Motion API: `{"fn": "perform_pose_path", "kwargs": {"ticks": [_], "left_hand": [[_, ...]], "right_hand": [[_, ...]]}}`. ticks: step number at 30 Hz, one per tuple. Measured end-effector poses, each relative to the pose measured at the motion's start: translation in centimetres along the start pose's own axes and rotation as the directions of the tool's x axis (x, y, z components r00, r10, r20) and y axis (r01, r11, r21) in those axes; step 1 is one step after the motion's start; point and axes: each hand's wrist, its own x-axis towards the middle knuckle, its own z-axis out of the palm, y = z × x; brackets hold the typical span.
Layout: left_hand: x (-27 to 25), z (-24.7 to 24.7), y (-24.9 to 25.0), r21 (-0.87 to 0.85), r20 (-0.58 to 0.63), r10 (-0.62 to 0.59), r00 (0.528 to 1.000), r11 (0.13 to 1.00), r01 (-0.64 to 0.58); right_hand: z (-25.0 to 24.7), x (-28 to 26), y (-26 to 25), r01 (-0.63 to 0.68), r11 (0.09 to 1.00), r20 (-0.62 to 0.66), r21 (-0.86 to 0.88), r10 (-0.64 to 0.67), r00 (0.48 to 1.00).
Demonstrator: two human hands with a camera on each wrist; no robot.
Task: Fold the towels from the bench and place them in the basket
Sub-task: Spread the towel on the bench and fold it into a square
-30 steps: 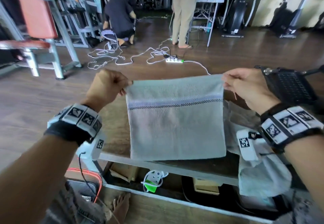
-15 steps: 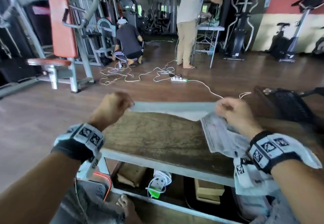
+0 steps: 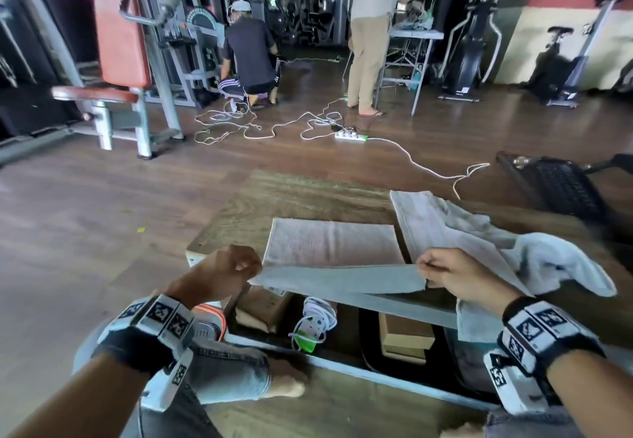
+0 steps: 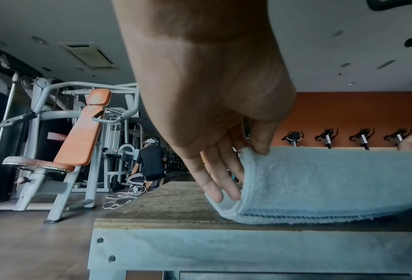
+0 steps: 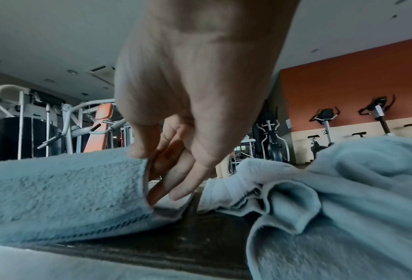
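Observation:
A pale grey-blue towel (image 3: 334, 249) lies on the wooden bench (image 3: 291, 197), its near edge lifted and doubled back over itself. My left hand (image 3: 245, 268) pinches the towel's (image 4: 320, 181) left near corner between thumb and fingers. My right hand (image 3: 428, 268) pinches the right near corner of the towel (image 5: 63, 195). A second, crumpled towel (image 3: 486, 242) lies to the right on the bench and hangs over its front edge. A black mesh basket (image 3: 561, 191) stands at the far right beyond the bench.
Under the bench sit cardboard boxes (image 3: 406, 334) and a white and green power strip (image 3: 310, 329). Cables (image 3: 274, 125) trail over the wooden floor ahead. A person crouches (image 3: 248, 57) and another stands (image 3: 370, 33) by a folding table. Gym machines (image 3: 126, 43) fill the left.
The towel was held up in the air, then laid down on the bench. Both hands have come toward me with its edge, doubling the towel over.

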Motion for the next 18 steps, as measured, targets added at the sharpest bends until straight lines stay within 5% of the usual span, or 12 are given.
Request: {"fn": "perform_pose_path", "kwargs": {"ticks": [3, 7, 13, 18], "left_hand": [[0.8, -0.7, 0.0, 0.012, -0.028, 0.009, 1.000, 1.000, -0.009], [1.9, -0.7, -0.6, -0.002, -0.025, -0.053, 0.998, 0.999, 0.053], [3.8, -0.7, -1.5, -0.221, -0.064, -0.158, 0.985, 0.965, 0.140], [4.0, -0.8, -1.1, -0.173, 0.089, -0.178, 0.980, 0.966, 0.191]], "right_hand": [[-0.2, 1.4, -0.3, -0.006, 1.000, 0.036, -0.018, 0.007, 0.999], [-0.4, 2.6, -0.8, 0.089, 0.963, 0.070, -0.255, -0.074, 0.995], [-0.5, 4.6, 0.0, 0.092, 0.992, 0.044, -0.082, -0.089, 0.995], [-1.1, 5.0, 1.0, -0.129, 0.991, 0.290, 0.029, 0.115, 0.950]]}}
